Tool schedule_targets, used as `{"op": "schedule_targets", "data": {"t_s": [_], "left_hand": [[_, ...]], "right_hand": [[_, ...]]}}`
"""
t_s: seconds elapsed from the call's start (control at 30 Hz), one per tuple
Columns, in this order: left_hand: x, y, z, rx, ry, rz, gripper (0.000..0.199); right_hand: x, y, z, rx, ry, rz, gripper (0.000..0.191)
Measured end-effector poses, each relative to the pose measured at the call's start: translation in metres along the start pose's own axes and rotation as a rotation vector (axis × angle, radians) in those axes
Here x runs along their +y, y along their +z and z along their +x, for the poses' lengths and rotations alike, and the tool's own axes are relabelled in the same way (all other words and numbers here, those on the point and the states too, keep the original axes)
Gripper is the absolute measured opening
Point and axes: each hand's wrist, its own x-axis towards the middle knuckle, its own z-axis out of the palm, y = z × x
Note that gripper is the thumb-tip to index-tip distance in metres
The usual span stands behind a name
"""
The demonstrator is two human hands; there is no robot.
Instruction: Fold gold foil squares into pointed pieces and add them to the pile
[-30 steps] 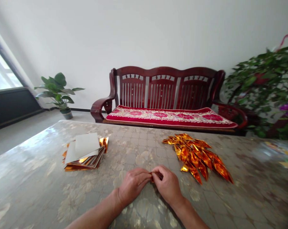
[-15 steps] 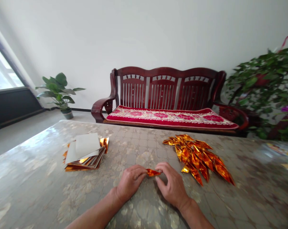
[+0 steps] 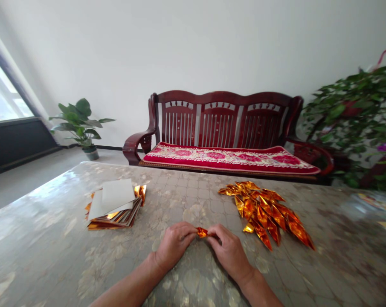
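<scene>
a person's left hand (image 3: 175, 245) and right hand (image 3: 229, 251) pinch a small folded gold-foil piece (image 3: 202, 232) between them over a glossy marbled table (image 3: 52, 238), its exact shape hard to tell behind the fingers. to the right lies a heap of pointed gold-foil folds (image 3: 265, 213), seemingly done; to the left, a squared stack of foil sheets (image 3: 116, 215), topped by white paper (image 3: 117, 194), appears still unfolded.

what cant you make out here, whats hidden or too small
Head view:
Gold foil piece: both ends hidden by the fingers of the left hand and right hand.
Stack of foil sheets: white paper covers its top; sheets too thin to count.
Glossy items at the table's right end: blurred, too small to name.
</scene>
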Motion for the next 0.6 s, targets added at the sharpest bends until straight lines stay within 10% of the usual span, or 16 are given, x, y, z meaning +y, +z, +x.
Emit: {"op": "schedule_targets", "data": {"t_s": [0.6], "left_hand": [[0.0032,0.0026,-0.001,-0.069,-0.009,-0.082,0.013]], "right_hand": [[-0.0022,0.0066,-0.0026,-0.032,-0.097,0.113,0.013]]}}
